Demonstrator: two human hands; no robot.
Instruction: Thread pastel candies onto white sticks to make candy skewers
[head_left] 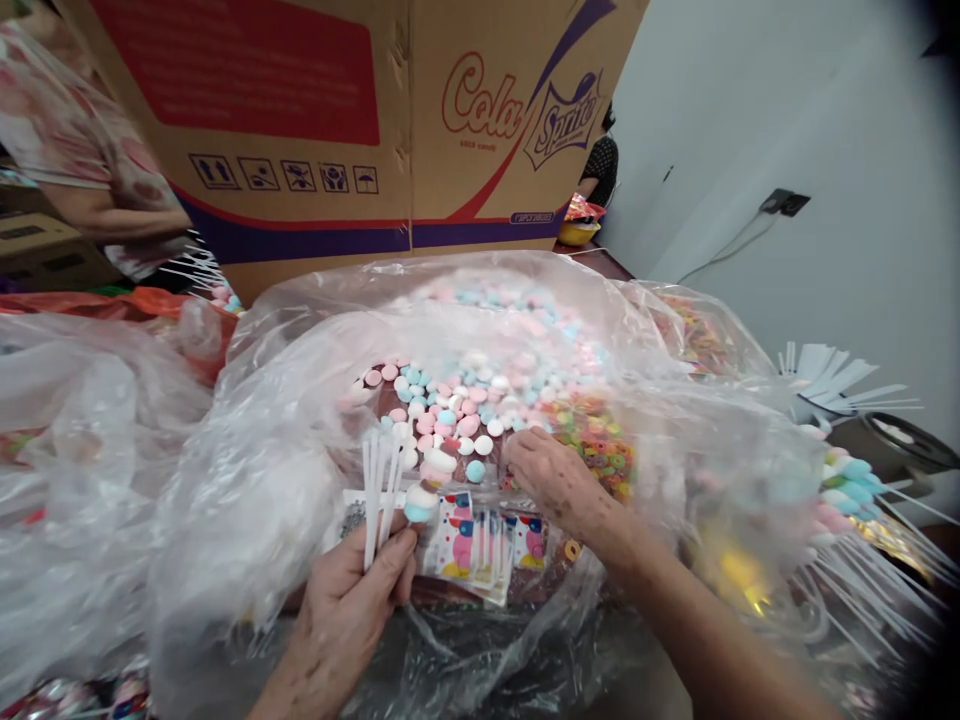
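Note:
My left hand [360, 585] is closed around several white lollipop sticks [373, 490]. Above its thumb and forefinger sits a small stack of blue-and-white candies [420, 503] with a brownish piece on top. My right hand [551, 475] reaches in between the pink, white and blue candies [457, 410] and a heap of colourful ring candies [600, 440]. Its fingers curl downward, and their tips are hidden, so any item in them does not show. Printed cards or packets [469, 540] with pink and yellow patterns lie between my hands.
Clear plastic bags [255, 430] surround the candy. A large cardboard box [375, 110] stands behind. On the right are finished candy sticks [847, 500] and a container of white strips [832, 380]. One person [97, 150] is at left; another [600, 165] is partly behind the box.

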